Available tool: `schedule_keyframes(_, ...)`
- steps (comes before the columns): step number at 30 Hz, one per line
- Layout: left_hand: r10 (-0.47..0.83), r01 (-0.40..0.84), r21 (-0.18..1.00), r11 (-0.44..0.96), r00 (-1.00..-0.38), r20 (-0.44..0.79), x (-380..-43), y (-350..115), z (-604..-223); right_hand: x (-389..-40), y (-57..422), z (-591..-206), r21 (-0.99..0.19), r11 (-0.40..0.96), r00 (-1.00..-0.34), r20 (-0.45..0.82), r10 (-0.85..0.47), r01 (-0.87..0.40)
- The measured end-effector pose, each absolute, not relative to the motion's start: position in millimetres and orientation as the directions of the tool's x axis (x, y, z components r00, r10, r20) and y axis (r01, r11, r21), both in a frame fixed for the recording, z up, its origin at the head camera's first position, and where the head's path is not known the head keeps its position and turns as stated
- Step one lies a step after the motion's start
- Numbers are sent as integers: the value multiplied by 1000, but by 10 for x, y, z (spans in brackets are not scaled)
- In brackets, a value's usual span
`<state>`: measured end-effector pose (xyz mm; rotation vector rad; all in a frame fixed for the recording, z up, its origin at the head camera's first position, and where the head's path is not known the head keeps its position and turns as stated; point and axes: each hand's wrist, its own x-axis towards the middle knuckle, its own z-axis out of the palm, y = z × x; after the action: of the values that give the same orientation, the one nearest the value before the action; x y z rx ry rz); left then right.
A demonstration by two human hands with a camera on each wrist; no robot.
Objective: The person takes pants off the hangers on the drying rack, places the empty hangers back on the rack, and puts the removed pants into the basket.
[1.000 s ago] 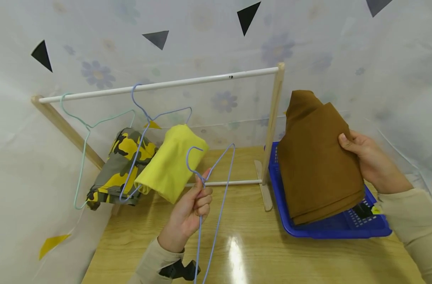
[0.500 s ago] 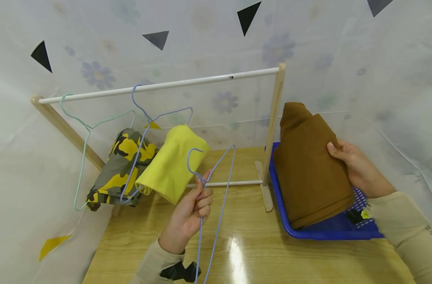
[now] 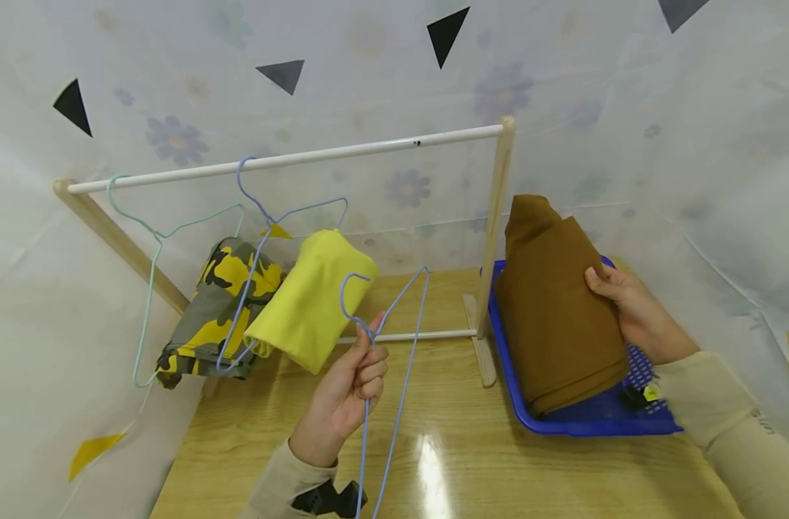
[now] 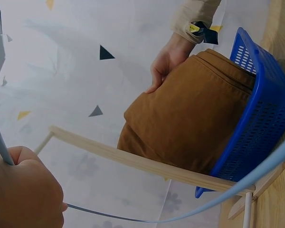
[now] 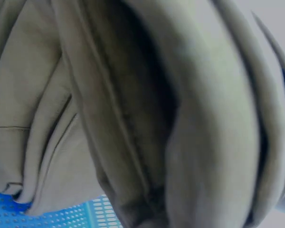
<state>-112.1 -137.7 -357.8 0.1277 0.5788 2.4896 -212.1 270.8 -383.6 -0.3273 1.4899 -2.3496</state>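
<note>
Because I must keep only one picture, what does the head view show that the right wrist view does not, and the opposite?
Only the head view clearly shows the white rail, the camouflage cloth, the yellow cloth, the left hand holding a blue hanger, and the right hand.
Only the right wrist view shows, up close, a seam inside the folds of the brown cloth.
Both share the brown cloth and blue basket.

The glossy, yellowish wood-grain worktop (image 3: 472, 461) carries a clothes rack of pale wooden posts and white rods (image 3: 496, 223) and, just right of it, a blue perforated plastic basket (image 3: 585, 430).
</note>
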Motion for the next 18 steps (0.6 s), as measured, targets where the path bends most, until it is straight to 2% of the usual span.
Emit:
schedule_keyframes(6,560,-515,431,-741,-828,-26,-1105,-1377,-3589,-2134,2707,-3907,-909,-374,-919,-22,-394,183)
schedule_keyframes(14,593,-533,393,-749,-804,40,-1108,-1383,-3624,-2133,2734,-4026,-877,-416,-913,-57,-403,239)
schedule_keyframes(18,582,-521,419,-743,-813,20,-1102,-1369,-3613,-2122,2762,-4078,-884,-401,-923,-80,-377,241)
